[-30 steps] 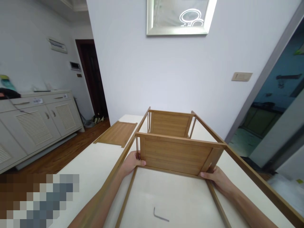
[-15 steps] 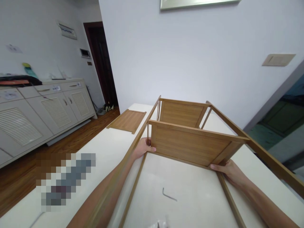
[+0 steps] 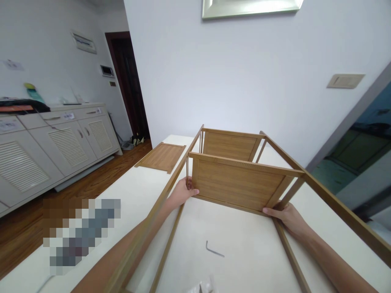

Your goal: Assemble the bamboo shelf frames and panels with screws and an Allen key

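A brown wooden shelf frame lies on its side on the white table, its long rails (image 3: 339,199) running toward me. Across it stands a shelf panel (image 3: 232,183), upright, with a second panel (image 3: 229,144) farther back. My left hand (image 3: 183,191) grips the near panel's lower left corner, thumb on the face and fingers behind. At the lower right corner, my right hand (image 3: 284,215) holds the same panel, thumb in front, other fingers mostly hidden behind the rail. An L-shaped hex key (image 3: 214,250) lies on the table between the lower rails.
A loose wooden panel (image 3: 161,156) lies flat on the table's far left. A clear plastic bag (image 3: 203,286) shows at the bottom edge. A blurred-out object (image 3: 85,236) rests at the left with a white cord. The wall (image 3: 232,73) stands just behind the frame.
The frame's upper right rail has shifted left, toward the near panel's end. Both hands keep their hold on the panel. My view has tilted and shifted slightly.
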Demonstrator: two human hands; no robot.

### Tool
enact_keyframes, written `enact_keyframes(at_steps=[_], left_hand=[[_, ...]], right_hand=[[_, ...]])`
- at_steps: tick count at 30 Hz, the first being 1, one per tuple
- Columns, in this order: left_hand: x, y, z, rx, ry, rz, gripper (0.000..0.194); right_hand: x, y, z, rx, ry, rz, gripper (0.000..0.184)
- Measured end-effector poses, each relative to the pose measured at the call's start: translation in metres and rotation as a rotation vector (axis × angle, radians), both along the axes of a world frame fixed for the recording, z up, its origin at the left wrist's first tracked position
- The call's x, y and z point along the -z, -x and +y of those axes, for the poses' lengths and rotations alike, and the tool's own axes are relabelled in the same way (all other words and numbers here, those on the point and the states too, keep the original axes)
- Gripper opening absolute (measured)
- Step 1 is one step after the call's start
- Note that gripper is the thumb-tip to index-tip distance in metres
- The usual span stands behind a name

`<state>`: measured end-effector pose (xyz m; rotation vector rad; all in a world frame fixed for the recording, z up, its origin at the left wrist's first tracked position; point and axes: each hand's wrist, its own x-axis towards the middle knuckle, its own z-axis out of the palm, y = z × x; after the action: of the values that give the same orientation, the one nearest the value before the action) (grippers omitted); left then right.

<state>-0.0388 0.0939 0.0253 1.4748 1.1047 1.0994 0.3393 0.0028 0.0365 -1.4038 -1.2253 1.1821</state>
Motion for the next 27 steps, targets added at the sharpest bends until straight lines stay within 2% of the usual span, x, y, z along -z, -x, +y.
enact_keyframes(at_steps=[4,6,7,9,12,14,16,20,23,27], left_hand=[[-0.006,0.01,-0.022,-0.221,-0.139,0.177,0.05],[-0.012,0.019,-0.039,-0.301,-0.228,0.323,0.037],[-0.016,0.023,-0.048,-0.265,-0.253,0.38,0.028],[-0.024,0.027,-0.067,0.005,-0.238,0.454,0.013],[-0.03,0.024,-0.088,0.526,-0.102,0.473,0.018],[-0.028,0.017,-0.097,0.768,-0.066,0.478,0.027],[-0.021,0.007,-0.102,0.946,-0.081,0.507,0.033],[-0.005,-0.008,-0.104,1.166,-0.185,0.658,0.046],[0.001,-0.013,-0.106,1.204,-0.294,0.732,0.048],[0.001,-0.018,-0.108,1.2,-0.365,0.701,0.04]], right_hand=[[-0.003,0.0,-0.001,-0.007,-0.014,-0.04,0.034],[-0.004,0.0,-0.001,-0.019,-0.018,-0.039,0.036],[-0.004,0.0,-0.002,-0.023,-0.017,-0.033,0.037],[-0.004,0.0,-0.002,-0.021,-0.013,-0.017,0.036],[-0.004,0.0,-0.002,-0.023,-0.004,-0.004,0.033],[-0.004,0.0,-0.002,-0.029,-0.001,0.004,0.033],[-0.005,0.0,-0.003,-0.032,-0.002,0.008,0.034],[-0.006,0.001,-0.004,-0.029,-0.018,0.001,0.033],[-0.006,0.002,-0.004,-0.04,-0.025,0.009,0.032],[-0.006,0.002,-0.004,-0.041,-0.011,0.027,0.031]])
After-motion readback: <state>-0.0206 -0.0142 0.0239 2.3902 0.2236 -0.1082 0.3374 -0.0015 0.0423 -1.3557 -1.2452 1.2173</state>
